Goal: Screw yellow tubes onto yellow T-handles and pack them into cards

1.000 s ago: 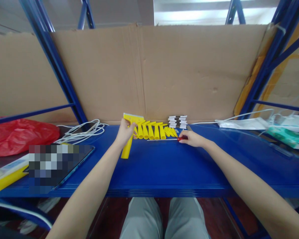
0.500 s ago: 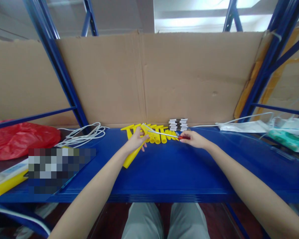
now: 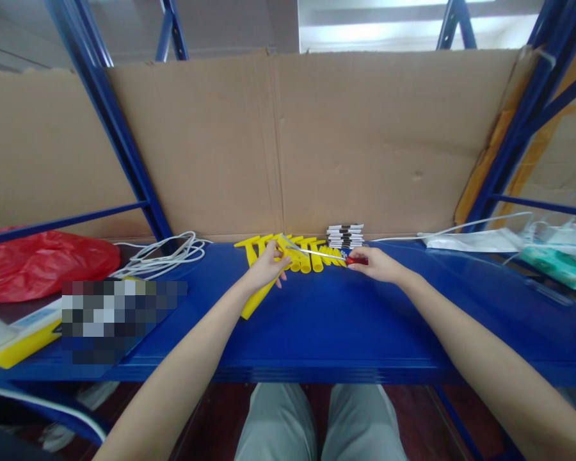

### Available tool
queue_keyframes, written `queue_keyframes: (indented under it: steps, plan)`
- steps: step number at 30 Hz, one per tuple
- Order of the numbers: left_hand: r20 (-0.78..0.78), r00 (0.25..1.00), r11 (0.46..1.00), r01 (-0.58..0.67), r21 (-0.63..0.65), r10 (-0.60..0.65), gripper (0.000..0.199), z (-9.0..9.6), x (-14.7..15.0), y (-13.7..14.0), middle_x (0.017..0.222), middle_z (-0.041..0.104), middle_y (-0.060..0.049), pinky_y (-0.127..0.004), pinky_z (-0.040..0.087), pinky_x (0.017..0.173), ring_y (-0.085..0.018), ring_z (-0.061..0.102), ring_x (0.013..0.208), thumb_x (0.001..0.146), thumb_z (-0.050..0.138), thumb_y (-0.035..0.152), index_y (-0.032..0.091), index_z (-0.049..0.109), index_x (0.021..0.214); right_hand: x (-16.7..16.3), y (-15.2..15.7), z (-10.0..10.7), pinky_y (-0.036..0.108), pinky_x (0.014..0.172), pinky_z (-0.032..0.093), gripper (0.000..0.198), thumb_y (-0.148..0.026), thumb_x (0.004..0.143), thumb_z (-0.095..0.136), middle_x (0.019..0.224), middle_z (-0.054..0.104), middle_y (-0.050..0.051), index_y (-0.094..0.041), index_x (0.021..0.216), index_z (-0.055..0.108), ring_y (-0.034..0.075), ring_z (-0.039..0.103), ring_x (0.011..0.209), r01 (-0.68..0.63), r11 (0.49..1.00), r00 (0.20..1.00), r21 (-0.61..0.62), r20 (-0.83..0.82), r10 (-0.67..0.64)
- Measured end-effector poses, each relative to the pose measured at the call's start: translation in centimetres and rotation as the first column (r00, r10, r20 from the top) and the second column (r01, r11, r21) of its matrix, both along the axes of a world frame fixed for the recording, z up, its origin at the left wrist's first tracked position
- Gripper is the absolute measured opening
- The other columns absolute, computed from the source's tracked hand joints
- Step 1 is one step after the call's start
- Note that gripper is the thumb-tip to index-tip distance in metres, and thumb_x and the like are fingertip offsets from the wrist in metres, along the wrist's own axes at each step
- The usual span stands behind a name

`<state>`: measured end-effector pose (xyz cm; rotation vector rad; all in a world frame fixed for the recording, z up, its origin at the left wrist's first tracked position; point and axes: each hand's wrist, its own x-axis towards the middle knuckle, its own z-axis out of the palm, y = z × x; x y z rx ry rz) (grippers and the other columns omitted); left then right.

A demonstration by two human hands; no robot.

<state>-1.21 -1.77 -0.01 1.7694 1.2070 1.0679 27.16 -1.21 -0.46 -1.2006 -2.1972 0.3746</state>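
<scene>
My left hand [image 3: 267, 266] is closed around a yellow plastic T-shaped tool [image 3: 256, 303], its round handle slanting down toward me. My right hand [image 3: 375, 264] grips a screwdriver [image 3: 358, 260] by its red handle. The long silver shaft points left and reaches the head of the yellow tool; whether a screw is at the tip is too small to tell. Behind my left hand lies a row of similar yellow T-shaped pieces [image 3: 306, 264], partly hidden by it. Several smaller yellow pieces [image 3: 333, 257] lie between that row and my right hand.
A stack of white bundles with dark bands [image 3: 345, 238] stands against the cardboard wall [image 3: 365, 141]. On the left are a coiled white cable [image 3: 175, 256], a red plastic bag [image 3: 48, 262] and a pixelated item. A white sleeve [image 3: 473, 241] and green packet [image 3: 552, 266] lie right.
The view has tilted slightly downward. Both hands hold the same things in nearly the same place; more of the screwdriver's red handle shows at my right fingers.
</scene>
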Motion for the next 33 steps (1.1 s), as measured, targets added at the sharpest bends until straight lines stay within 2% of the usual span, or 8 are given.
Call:
queue_keyframes:
  steps: [7,18,33]
  plan:
    - [-0.032,0.994,0.995,-0.101,-0.01,0.101,0.02,0.31,0.29,-0.08,0.079,0.048,0.004,-0.016,0.042,0.035,-0.005,0.054,0.043,0.084,0.048,0.011,0.019,0.034,0.095,-0.37,0.15,-0.15,0.029,0.062,0.043,0.012,-0.03,0.076,0.055,0.072,0.064,0.005,-0.018,0.075,0.058,0.017,0.056,0.065,-0.006,0.994,0.997,0.108,0.083,-0.003]
    - [-0.069,0.984,0.986,-0.165,-0.029,0.163,0.022,0.31,0.55,-0.18,0.099,0.051,-0.005,-0.017,0.04,0.033,-0.003,0.052,0.042,0.085,0.047,0.012,0.017,0.033,0.102,-0.22,0.29,-0.31,0.029,0.061,0.042,0.011,-0.028,0.077,0.054,0.071,0.063,0.004,-0.018,0.074,0.057,0.017,0.056,0.063,0.004,0.99,0.994,0.142,0.108,-0.02]
    - [-0.057,0.981,0.982,-0.186,-0.016,0.185,0.024,0.21,0.51,-0.15,0.102,0.053,-0.009,-0.017,0.04,0.032,-0.003,0.052,0.041,0.085,0.047,0.012,0.016,0.036,0.105,-0.18,0.31,-0.1,0.028,0.063,0.043,0.007,-0.025,0.076,0.053,0.074,0.064,0.005,-0.019,0.076,0.056,0.017,0.058,0.066,-0.005,0.98,0.997,0.198,0.073,-0.01]
